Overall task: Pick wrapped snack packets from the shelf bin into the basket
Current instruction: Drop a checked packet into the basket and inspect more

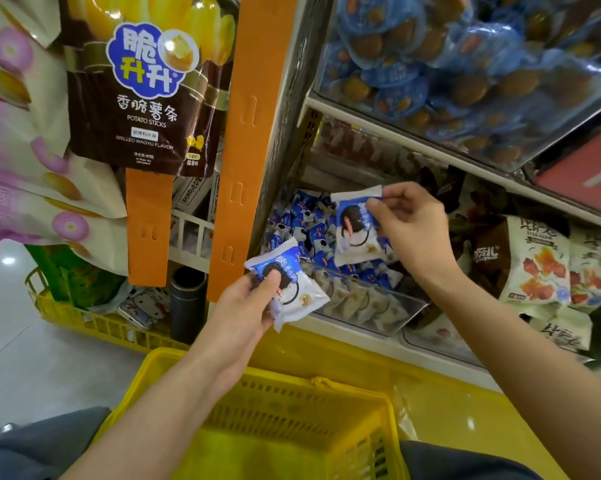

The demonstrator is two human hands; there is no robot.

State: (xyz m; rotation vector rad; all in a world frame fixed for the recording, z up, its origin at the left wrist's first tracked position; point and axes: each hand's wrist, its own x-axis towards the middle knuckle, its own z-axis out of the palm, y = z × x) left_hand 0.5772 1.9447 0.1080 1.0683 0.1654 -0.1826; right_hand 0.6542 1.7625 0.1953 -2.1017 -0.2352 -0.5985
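My left hand [247, 306] pinches a blue-and-white wrapped snack packet [295, 289] in front of the shelf, above the basket. Higher up, my right hand [409, 223] pinches a second packet [354, 233] of the same kind by its top edge, over the clear shelf bin [371, 299]. Several more blue-and-white packets [299, 223] lie in that bin. The yellow plastic basket [312, 393] sits below both hands at the bottom centre; I see no packets in its visible part.
An orange shelf post [254, 126] stands left of the bin. Large snack bags [143, 98] hang at the left. A bin of blue-wrapped items [448, 64] sits on the shelf above. White and brown bags [534, 268] lie right of the bin. Another yellow crate [94, 323] sits on the floor.
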